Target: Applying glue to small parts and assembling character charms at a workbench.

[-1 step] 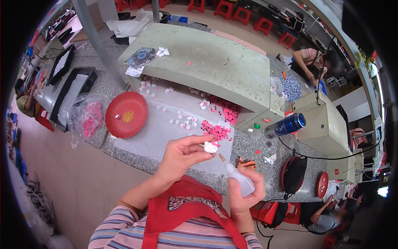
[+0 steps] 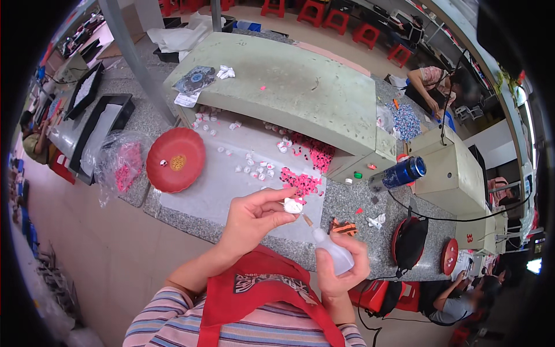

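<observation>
Left hand [image 2: 250, 218] fingers pinching small white piece [image 2: 293, 206], right hand [image 2: 341, 267] fingers wrapped round squeeze bottle [image 2: 330, 253], nozzle at piece

A tray [image 2: 175, 160] lies on the stone table [image 2: 358, 222], at nine o'clock of the scattered small pieces [image 2: 257, 168]. The bottle [image 2: 399, 173] lies at three o'clock of them. A plastic bag [image 2: 118, 165] sits at nine o'clock of the tray.

Both forearms are being raised from below; the left hand [image 2: 252, 217] is being held pinched, the right hand [image 2: 341, 267] curled closed beside it.
</observation>
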Action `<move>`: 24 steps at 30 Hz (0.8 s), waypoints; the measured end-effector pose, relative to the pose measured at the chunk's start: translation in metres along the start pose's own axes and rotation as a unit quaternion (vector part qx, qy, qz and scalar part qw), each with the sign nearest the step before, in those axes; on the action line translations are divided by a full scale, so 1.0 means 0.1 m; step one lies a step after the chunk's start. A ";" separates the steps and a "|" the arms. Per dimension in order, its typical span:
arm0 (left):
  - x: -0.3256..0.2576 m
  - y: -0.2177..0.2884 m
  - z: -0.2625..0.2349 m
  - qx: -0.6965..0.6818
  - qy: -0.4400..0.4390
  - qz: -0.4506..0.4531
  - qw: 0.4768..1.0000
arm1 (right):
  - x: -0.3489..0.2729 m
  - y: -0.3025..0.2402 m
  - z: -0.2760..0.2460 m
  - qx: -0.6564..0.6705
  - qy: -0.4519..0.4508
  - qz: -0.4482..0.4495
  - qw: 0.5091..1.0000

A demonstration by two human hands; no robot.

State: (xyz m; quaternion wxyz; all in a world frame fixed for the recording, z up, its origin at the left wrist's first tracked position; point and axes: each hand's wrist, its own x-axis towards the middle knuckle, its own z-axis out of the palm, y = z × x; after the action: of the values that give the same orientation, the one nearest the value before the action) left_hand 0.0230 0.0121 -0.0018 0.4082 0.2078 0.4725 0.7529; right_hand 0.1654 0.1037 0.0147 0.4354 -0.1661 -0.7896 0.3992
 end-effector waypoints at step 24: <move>-0.02 -0.05 0.00 0.271 0.049 0.199 0.940 | 0.11 -0.01 -0.01 -0.010 -0.063 -0.023 0.998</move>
State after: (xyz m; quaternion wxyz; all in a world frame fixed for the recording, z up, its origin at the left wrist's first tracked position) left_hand 0.0260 0.0116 -0.0057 0.1542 0.3632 0.6270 0.6717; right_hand 0.1596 0.1099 0.0218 0.3923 -0.1271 -0.8230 0.3907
